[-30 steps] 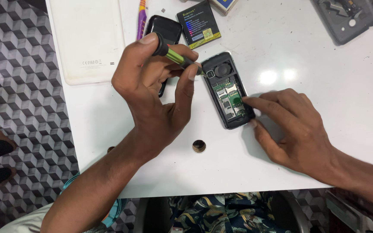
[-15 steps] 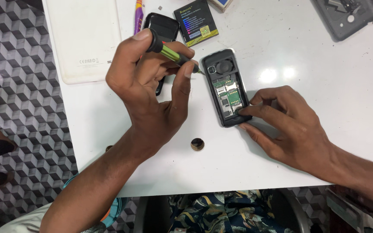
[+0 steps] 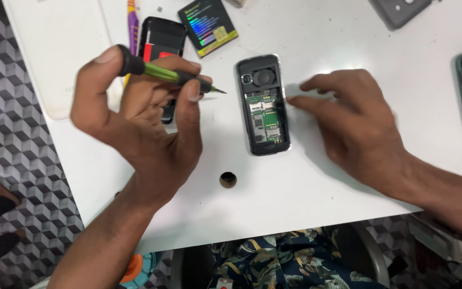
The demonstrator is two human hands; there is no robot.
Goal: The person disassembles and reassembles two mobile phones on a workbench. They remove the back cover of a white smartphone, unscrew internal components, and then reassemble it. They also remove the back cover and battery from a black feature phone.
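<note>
Left hand (image 3: 145,115): closed around a screwdriver (image 3: 169,75), tip aimed at the phone (image 3: 263,105).
Right hand (image 3: 356,120): open, empty, fingertips beside the phone.
Phone: back off, flat on the counter (image 3: 316,192), exposing its board.

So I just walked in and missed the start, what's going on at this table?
A person sits at a white table working on a small phone that lies with its back cover off, circuit board showing. The left hand holds a green-handled screwdriver, tip pointing toward the phone but not touching it. The right hand hovers just right of the phone, fingertips beside its edge. A battery and a black back cover lie above, and a small round part sits below the phone.
</note>
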